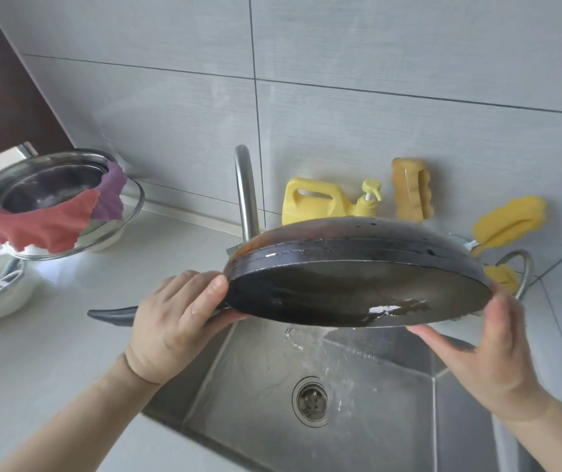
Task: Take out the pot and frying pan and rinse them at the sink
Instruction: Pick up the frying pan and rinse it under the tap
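Both hands hold the frying pan [357,287] tilted above the sink [357,420]. The left hand [174,321] grips its rim near the handle; the right hand [487,356] supports the far edge with straightened fingers, and water spills from the pan.

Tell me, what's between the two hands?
In the head view, the frying pan spans the gap, tilted over the sink, between the left hand and right hand.

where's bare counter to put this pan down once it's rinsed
Bare counter lies left of the sink, in front of the stacked bowls. The far left is crowded with bowls and cloths. Behind the faucet, the detergent jug and sponges fill the back wall.
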A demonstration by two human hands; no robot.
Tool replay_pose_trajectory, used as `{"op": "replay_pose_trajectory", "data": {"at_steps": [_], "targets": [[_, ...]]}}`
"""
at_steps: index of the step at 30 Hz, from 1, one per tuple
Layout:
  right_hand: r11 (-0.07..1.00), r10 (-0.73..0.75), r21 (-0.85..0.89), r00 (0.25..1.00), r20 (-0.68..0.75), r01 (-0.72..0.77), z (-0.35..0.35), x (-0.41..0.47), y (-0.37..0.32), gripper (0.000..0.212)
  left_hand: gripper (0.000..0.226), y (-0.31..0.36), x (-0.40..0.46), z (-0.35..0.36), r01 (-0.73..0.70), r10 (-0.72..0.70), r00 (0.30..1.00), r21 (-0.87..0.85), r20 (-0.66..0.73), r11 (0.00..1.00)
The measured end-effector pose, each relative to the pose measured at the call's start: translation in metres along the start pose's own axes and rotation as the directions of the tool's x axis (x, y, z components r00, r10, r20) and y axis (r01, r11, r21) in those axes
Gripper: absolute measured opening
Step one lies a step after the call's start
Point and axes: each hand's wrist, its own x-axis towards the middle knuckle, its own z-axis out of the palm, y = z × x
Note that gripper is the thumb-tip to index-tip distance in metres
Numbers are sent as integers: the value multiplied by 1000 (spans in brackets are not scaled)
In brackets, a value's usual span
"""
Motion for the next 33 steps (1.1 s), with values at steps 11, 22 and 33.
{"op": "replay_pose_trajectory", "data": {"at_steps": [11, 22, 33], "targets": [[998, -39, 37, 990, -139, 44, -23, 8, 5, 65, 116, 3, 27, -6, -44, 44, 998, 0, -55, 999], [895, 432, -185, 686, 586, -406, -17, -104, 40, 132, 110, 53, -43, 88, 470, -271, 764, -216, 586, 856], [573, 491, -353, -34, 870, -740, 37, -194, 80, 137, 129, 62, -119, 204, 858, -32, 79, -52, 996, 512]]}}
